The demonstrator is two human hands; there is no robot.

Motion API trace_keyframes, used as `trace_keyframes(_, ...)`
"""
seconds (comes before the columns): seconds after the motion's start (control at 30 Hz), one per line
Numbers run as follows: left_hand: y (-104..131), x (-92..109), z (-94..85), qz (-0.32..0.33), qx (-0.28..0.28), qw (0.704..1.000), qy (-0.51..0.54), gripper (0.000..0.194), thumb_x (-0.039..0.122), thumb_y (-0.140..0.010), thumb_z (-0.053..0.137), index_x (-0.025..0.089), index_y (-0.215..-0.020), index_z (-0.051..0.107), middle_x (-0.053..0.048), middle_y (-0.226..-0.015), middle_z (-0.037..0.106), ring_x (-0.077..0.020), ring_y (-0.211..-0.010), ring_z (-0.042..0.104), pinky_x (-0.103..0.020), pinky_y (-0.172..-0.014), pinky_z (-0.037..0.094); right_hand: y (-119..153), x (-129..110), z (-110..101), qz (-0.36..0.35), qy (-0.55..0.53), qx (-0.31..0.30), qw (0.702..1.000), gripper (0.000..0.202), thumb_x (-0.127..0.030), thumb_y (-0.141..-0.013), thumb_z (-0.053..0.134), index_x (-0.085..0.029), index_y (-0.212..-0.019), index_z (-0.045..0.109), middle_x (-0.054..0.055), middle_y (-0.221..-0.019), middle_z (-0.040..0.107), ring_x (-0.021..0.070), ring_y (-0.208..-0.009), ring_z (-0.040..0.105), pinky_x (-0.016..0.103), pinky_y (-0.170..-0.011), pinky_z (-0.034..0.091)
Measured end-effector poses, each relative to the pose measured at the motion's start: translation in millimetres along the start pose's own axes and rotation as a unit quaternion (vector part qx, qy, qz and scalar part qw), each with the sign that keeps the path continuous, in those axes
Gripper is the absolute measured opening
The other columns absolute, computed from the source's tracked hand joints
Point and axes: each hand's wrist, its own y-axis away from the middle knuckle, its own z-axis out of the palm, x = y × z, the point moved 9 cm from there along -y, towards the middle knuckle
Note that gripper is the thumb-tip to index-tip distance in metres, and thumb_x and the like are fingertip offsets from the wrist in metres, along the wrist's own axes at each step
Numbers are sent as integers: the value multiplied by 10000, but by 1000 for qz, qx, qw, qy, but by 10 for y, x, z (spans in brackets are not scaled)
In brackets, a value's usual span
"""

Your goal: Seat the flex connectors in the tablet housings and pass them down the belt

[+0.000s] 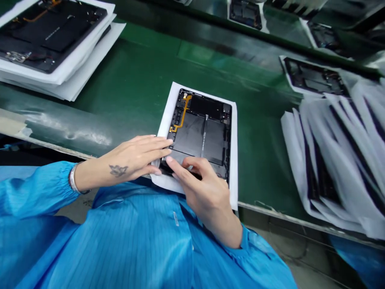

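Head view: open tablet (201,134) lying long axis away from body on white sheet (234,160), both hands at near-left corner, left hand (136,158) flat and pressing, right hand (200,186) fingertips pinching the edge.

There is one view only, from a camera on the person's head, looking forward and steeply down over the blue-smocked chest that fills the lower left of the frame. It sits close to the work: the opened tablet (200,134) on its white sheet (233,160) lies at the centre, with the left hand (135,158) and right hand (204,188) just below it. The green conveyor belt (135,80) runs tilted from lower right to upper left. Farther tablets are seen at the upper left and along the top edge; the right side is smeared with blur.
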Motion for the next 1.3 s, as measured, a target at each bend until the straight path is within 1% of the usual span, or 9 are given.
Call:
trace_keyframes(0.1,-2,13,-27,1,16,1000,8,435,345,-1026,522,175,-1426,505,-126,-1505,514,-234,-1419,478,-462,-1204,384,-17,-46,40,-29,28,-26,999,378,-50,-961,499,-205,-1268,657,27,-962,690,95,-735,620,207,-555,454)
trace_keyframes(0.27,-3,-2,14,-1,13,1000,23,421,328,-1025,521,143,-1403,529,-126,-1502,519,-221,-1426,468,-439,-1220,359,-56,-130,9,-84,66,-42,993,270,-33,-938,534,-97,-1144,696,68,-952,736,150,-729,591,279,-615,457)
trace_keyframes(0.43,6,-25,62,-1,11,999,32,441,322,-1021,531,149,-1427,515,-114,-1497,528,-209,-1439,450,-419,-1239,322,-86,-71,-2,-74,16,-40,996,362,-22,-954,494,-178,-1230,669,61,-1002,723,134,-827,646,236,-675,492)
trace_keyframes(0.57,15,-50,81,-6,22,999,39,467,324,-1008,560,179,-1448,503,-105,-1506,518,-218,-1443,447,-428,-1238,327,-74,-50,9,-53,4,-21,998,332,-62,-964,518,-218,-1205,683,44,-969,725,122,-807,661,224,-669,510)
trace_keyframes(0.83,21,-50,63,1,39,998,39,452,323,-1010,555,158,-1430,523,-117,-1494,529,-226,-1424,472,-423,-1229,350,-59,-79,35,-56,2,-31,998,292,-41,-956,525,-156,-1176,679,81,-1017,735,146,-842,677,248,-690,528)
trace_keyframes(1.0,32,-54,87,11,39,999,32,460,336,-1025,521,175,-1455,494,-95,-1501,526,-213,-1436,456,-419,-1235,343,-51,-112,47,-83,33,-53,995,379,31,-928,483,-159,-1204,661,67,-1003,727,138,-815,659,245,-634,473)
trace_keyframes(1.13,35,-52,94,10,45,999,27,448,346,-1035,499,170,-1447,497,-93,-1495,533,-210,-1433,459,-401,-1234,341,-72,-192,56,-120,80,-63,987,319,-28,-966,483,-140,-1216,646,60,-993,733,131,-767,620,262,-594,428)
trace_keyframes(1.23,25,-33,89,17,40,999,19,438,354,-1038,494,139,-1418,525,-115,-1488,537,-219,-1432,461,-395,-1229,348,-139,-289,54,-173,118,-75,975,226,-83,-991,485,-112,-1113,673,44,-918,740,129,-664,550,298,-543,392)
trace_keyframes(1.3,15,-19,72,23,33,999,15,440,362,-1043,482,125,-1410,529,-123,-1483,540,-224,-1432,460,-403,-1220,363,-188,-321,61,-204,128,-95,966,246,-96,-1010,444,-122,-1050,685,30,-881,737,130,-642,534,313,-511,365)
